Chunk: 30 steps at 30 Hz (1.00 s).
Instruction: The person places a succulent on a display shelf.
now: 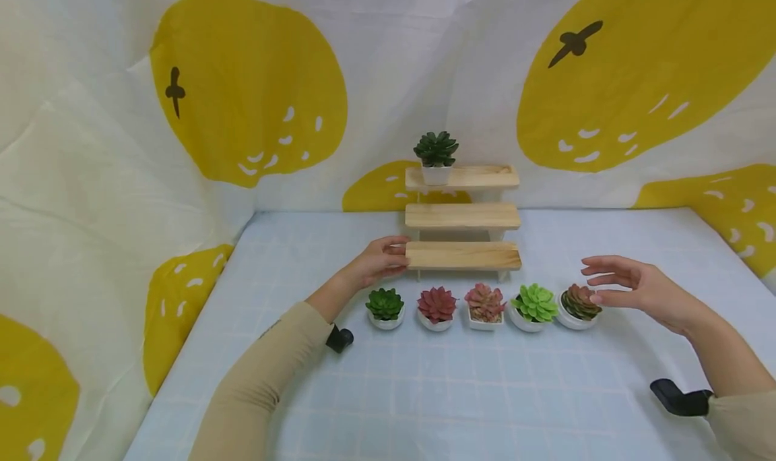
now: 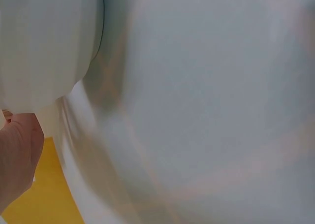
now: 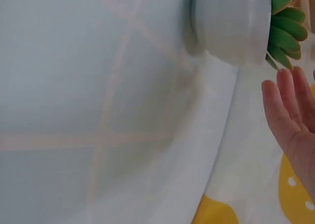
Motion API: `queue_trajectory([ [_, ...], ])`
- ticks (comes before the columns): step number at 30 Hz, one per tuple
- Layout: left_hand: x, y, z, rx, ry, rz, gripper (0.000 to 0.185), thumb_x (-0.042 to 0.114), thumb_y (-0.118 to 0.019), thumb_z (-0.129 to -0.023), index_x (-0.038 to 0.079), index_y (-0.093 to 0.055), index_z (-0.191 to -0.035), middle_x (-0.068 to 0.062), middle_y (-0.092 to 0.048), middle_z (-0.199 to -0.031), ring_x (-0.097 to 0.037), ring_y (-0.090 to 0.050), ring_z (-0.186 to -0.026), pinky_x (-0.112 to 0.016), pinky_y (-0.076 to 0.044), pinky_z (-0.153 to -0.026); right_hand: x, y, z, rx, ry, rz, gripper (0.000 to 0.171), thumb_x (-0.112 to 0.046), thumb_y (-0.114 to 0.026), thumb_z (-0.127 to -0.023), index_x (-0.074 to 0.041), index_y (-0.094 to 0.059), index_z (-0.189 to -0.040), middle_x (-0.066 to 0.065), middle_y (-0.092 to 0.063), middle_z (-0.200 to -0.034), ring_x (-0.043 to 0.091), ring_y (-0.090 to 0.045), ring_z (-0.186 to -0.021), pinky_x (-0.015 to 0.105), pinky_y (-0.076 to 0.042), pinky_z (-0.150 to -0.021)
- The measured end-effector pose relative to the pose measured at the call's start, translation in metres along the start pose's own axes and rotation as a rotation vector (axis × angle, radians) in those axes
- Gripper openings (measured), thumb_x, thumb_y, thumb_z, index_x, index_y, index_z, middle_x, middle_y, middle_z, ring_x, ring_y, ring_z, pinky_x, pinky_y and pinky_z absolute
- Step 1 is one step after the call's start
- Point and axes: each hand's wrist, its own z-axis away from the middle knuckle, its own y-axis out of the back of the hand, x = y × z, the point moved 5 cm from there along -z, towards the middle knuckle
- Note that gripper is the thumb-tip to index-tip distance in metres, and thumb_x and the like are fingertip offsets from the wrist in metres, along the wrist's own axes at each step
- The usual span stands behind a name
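Observation:
A three-tier wooden display stand (image 1: 463, 216) stands toward the back of the table. My left hand (image 1: 383, 259) grips the left end of its lowest shelf (image 1: 464, 255), fingers and thumb at the edge. In the left wrist view only part of that hand (image 2: 19, 155) shows, below a large white pot (image 2: 44, 42). My right hand (image 1: 645, 292) is held beside the reddish-green succulent (image 1: 580, 302), fingers spread and relaxed, holding nothing. Its thumb overlaps the leaves in the head view. In the right wrist view its fingertips (image 3: 284, 81) come right up to green leaves (image 3: 287, 32) over a white pot (image 3: 231, 24).
In a row before the stand sit potted succulents: dark green (image 1: 385, 304), red (image 1: 436, 306), pink (image 1: 485, 302) and bright green (image 1: 535, 304). Another dark green one (image 1: 436, 156) stands on the top shelf's left end. A lemon-print cloth (image 1: 388, 77) hangs behind.

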Motion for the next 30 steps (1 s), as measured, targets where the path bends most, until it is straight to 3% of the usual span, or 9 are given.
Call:
queue_trajectory([
  [5,-0.001,0.000,0.000,-0.003,-0.005,-0.005,0.051,-0.006,-0.058,-0.087,0.004,-0.045,-0.135,-0.019,-0.049,-0.123,-0.024,-0.053,-0.101,-0.039,-0.047,-0.092,0.012,-0.006,0.004,-0.018,-0.026,-0.042,0.050,-0.005,-0.062,-0.089,-0.004,-0.042,-0.134,-0.011,-0.059,-0.118,0.000,-0.056,-0.099,0.022,-0.052,-0.073],
  [15,-0.001,-0.001,0.000,-0.009,0.001,0.007,0.050,-0.007,-0.057,-0.087,0.004,-0.045,-0.135,-0.020,-0.047,-0.127,-0.026,-0.052,-0.105,-0.042,-0.044,-0.095,0.024,-0.014,0.006,-0.041,-0.040,-0.041,0.055,-0.006,-0.064,-0.087,0.001,-0.039,-0.135,-0.021,-0.057,-0.114,-0.003,-0.054,-0.099,0.021,-0.050,-0.074],
  [30,-0.001,0.000,-0.001,-0.007,-0.001,-0.004,0.050,-0.006,-0.058,-0.088,0.004,-0.045,-0.135,-0.019,-0.049,-0.127,-0.025,-0.054,-0.103,-0.040,-0.047,-0.093,0.028,-0.020,0.007,-0.084,-0.059,-0.005,0.055,-0.010,-0.068,-0.084,-0.003,-0.043,-0.133,-0.020,-0.055,-0.117,-0.005,-0.049,-0.102,0.019,-0.047,-0.076],
])
